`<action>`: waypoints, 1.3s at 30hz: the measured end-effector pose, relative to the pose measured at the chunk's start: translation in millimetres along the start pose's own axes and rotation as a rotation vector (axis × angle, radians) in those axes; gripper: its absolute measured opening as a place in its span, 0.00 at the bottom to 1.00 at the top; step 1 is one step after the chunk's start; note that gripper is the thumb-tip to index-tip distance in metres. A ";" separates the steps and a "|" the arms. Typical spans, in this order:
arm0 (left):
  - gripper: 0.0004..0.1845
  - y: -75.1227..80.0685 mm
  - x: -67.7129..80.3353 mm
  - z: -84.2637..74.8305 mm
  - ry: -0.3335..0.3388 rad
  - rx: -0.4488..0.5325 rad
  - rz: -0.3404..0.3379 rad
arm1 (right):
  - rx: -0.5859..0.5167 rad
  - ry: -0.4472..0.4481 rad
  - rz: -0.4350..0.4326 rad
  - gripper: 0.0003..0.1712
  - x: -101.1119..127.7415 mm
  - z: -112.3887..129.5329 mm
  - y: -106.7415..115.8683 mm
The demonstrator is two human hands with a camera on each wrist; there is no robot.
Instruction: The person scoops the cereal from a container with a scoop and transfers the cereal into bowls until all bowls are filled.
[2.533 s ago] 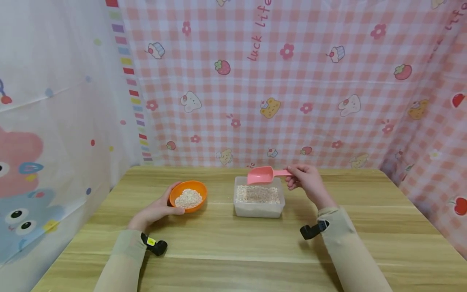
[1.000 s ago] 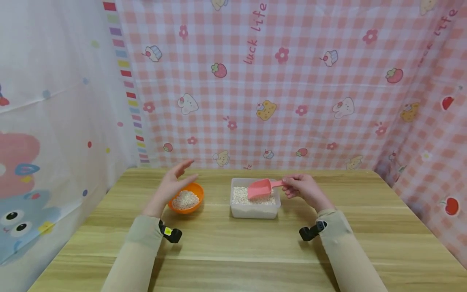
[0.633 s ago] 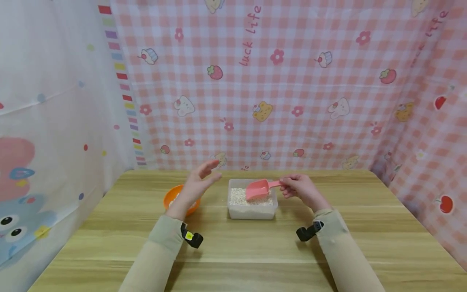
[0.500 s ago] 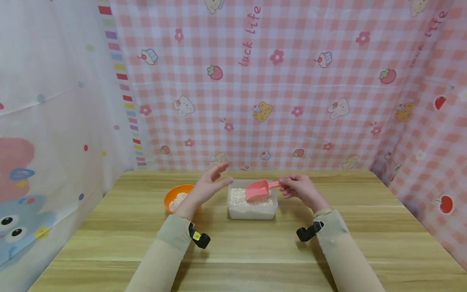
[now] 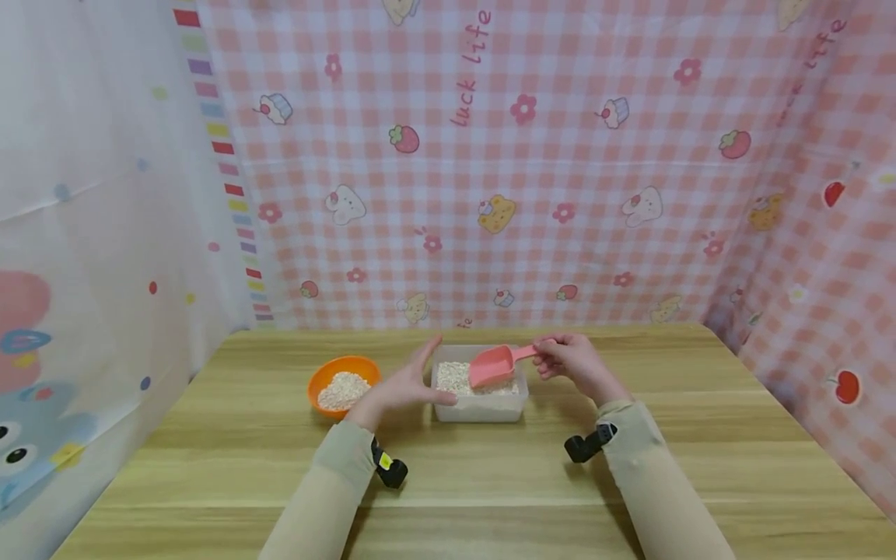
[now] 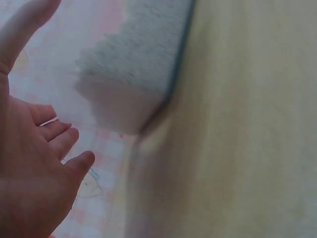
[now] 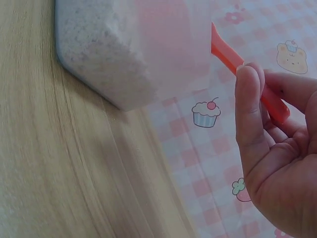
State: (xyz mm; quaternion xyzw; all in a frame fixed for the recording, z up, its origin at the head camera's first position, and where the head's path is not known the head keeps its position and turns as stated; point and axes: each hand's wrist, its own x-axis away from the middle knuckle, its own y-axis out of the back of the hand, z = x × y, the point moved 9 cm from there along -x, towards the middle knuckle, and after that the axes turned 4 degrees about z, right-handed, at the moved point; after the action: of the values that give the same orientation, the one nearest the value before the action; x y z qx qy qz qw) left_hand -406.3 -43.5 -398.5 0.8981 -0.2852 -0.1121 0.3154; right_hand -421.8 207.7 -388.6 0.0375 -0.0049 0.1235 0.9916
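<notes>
A translucent plastic box [image 5: 479, 410] holds pale flakes that look like oats [image 5: 453, 377]. My right hand [image 5: 574, 364] pinches the handle of a pink scoop [image 5: 493, 365], whose blade lies tilted in the flakes. The right wrist view shows thumb and fingers on that handle [image 7: 228, 53]. At the box's left end is my left hand [image 5: 404, 389], thumb and fingers spread apart. In the left wrist view this hand [image 6: 37, 163] holds nothing, and a gap separates it from the box wall [image 6: 124, 101]. An orange bowl [image 5: 362, 364] with similar flakes stands left, partly behind my left hand.
Everything stands on a wood-grain table [image 5: 483, 482]. A pink checked cloth [image 5: 434, 187] hangs along its back edge and round the right side. A white patterned cloth [image 5: 98, 233] hangs at the left. Each wrist carries a small black camera.
My left hand has let go of the orange bowl and moved right to the box's left end. My right hand has lowered the scoop from above the box into the flakes.
</notes>
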 end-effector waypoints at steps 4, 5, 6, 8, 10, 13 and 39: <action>0.65 -6.7 0.5 6.8 0.014 0.054 0.028 | -0.019 0.004 -0.030 0.18 0.5 3.3 1.1; 0.66 -7.9 0.7 8.9 0.020 0.061 0.031 | -0.021 0.007 -0.035 0.18 0.6 4.0 1.2; 0.66 -9.0 0.8 10.6 0.023 0.073 0.030 | -0.022 0.011 -0.040 0.17 0.7 4.7 1.3; 0.66 -9.5 1.7 13.1 0.023 0.092 0.018 | -0.013 0.020 -0.045 0.17 1.1 6.3 1.1; 0.67 -10.2 2.3 16.5 0.023 0.111 0.007 | 0.001 0.034 -0.055 0.16 1.7 8.7 0.7; 0.66 -11.1 2.7 20.2 0.016 0.164 -0.006 | 0.021 0.063 -0.069 0.16 2.2 13.8 0.1; 0.62 -14.3 -4.9 26.1 -0.010 0.286 -0.002 | 0.491 0.239 -0.126 0.11 4.7 77.2 -9.6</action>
State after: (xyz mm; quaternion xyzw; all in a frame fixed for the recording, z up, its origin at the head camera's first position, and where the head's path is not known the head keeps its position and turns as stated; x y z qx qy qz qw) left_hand -414.0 -44.6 -427.6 0.9336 -0.2990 -0.0749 0.1826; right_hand -414.9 193.8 -312.3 0.2619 0.1447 0.0628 0.9521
